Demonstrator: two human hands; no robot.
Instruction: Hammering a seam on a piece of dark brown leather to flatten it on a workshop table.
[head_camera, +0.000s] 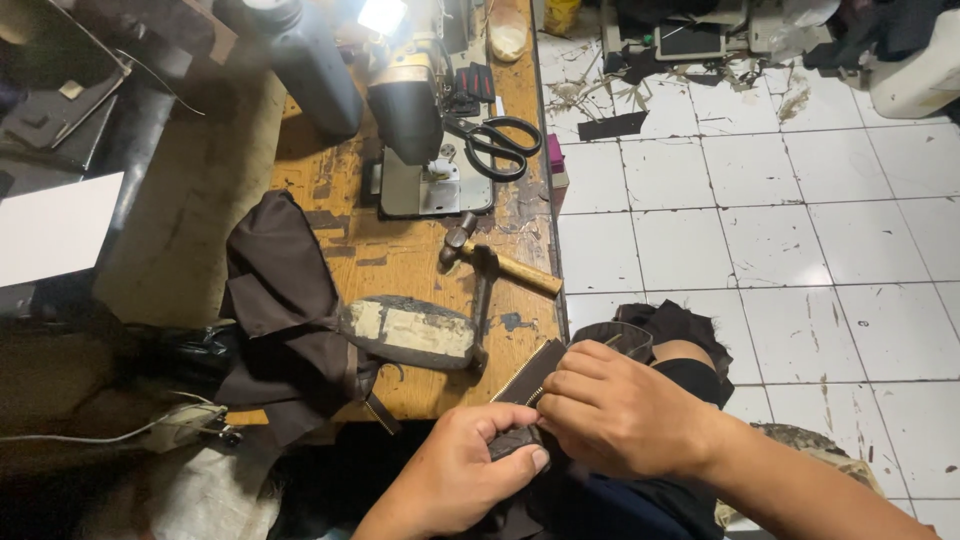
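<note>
We record both hands at the counter's near edge: left hand pinching the dark zipper strip, right hand closed on it just beside. On the counter: hammer, scissors, sewing machine, brown fabric.

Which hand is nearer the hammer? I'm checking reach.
Right. The right hand sits just below the hammer, at the table edge; the left hand is lower, farther from it.

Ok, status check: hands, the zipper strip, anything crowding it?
Left hand pinching dark zipper strip at near end. Right hand gripping it alongside. Hammer and dark fabric close by on wooden table, not touching.
</note>
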